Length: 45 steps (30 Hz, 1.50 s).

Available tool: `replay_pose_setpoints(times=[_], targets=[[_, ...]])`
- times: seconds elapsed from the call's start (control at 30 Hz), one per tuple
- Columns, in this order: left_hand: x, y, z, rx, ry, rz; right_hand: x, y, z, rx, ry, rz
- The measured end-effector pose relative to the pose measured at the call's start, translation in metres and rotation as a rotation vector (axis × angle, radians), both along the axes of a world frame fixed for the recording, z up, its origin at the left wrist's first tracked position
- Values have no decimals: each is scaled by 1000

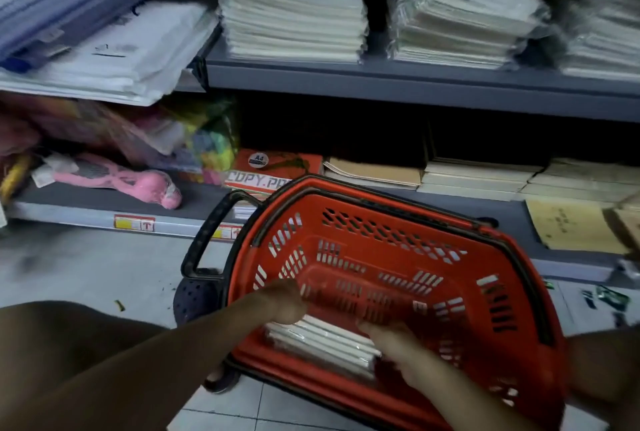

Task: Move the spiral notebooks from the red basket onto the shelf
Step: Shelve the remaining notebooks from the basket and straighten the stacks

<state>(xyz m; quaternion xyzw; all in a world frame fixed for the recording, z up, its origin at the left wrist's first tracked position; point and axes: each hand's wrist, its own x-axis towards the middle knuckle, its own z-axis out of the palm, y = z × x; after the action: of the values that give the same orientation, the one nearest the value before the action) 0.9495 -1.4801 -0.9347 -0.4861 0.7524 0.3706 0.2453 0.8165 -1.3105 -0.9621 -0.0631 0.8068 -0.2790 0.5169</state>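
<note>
The red basket [398,222] stands on the tiled floor in front of the shelves, tilted toward me. A small stack of wrapped spiral notebooks [322,344] lies against its near wall. My left hand [285,302] curls over the stack's far left corner. My right hand [398,340] grips the stack's right end, fingers around its edge. On the grey upper shelf [381,78] sit stacks of wrapped notebooks, one in the middle [291,14] and one to its right [460,21].
The lower shelf carries a red copy-paper pack [273,167], brown and cream pads [478,177] and pink wrapped goods [121,177]. Folders [86,42] fill the upper left shelf. The basket's black handle [211,233] sticks out to the left. My dark shoe [197,295] is beside the basket.
</note>
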Motion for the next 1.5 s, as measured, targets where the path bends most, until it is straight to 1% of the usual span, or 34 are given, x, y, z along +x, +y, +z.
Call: replay_pose_setpoints(times=[0.07, 0.13, 0.3, 0.37, 0.47, 0.57, 0.63, 0.7, 0.77, 0.8, 0.83, 0.9, 0.97, 1.1, 1.27, 1.4, 1.5], targets=[[-1, 1, 6, 29, -66, -44, 6, 0, -13, -8, -28, -49], [-3, 0, 12, 58, -47, -51, 8, 1, -17, -5, -18, -124], [4, 4, 21, 90, 48, 147, 4, 11, -10, -1, -137, -310], [7, 9, 27, 98, 153, 271, 4, 15, 3, -35, -130, -387], [12, 17, 44, 123, 339, 440, 3, 18, 32, -152, -119, -455], [22, 21, 68, 160, 510, 520, 1, 23, 69, -316, -106, -513], [28, 24, 85, 238, 619, 567, -2, 27, 93, -415, -120, -494], [33, 27, 94, 331, 734, 666, -6, 31, 113, -499, -129, -475], [36, 30, 104, 464, 843, 784, -9, 34, 132, -587, -132, -496], [38, 30, 107, 540, 906, 804, -9, 36, 141, -627, -133, -499], [40, 32, 111, 610, 961, 793, -6, 37, 151, -660, -130, -485], [47, 34, 119, 721, 1036, 704, 1, 39, 166, -706, -123, -446], [54, 36, 126, 779, 1080, 607, 7, 42, 177, -750, -108, -423], [61, 34, 141, 778, 1162, 479, 10, 44, 194, -845, -43, -372], [60, 26, 164, 835, 1275, 438, 9, 38, 215, -996, 13, -203], [67, 15, 174, 830, 1286, 305, 12, 29, 223, -1082, 68, -110], [71, 5, 182, 823, 1337, 237, 12, 18, 227, -1111, 71, -81]])
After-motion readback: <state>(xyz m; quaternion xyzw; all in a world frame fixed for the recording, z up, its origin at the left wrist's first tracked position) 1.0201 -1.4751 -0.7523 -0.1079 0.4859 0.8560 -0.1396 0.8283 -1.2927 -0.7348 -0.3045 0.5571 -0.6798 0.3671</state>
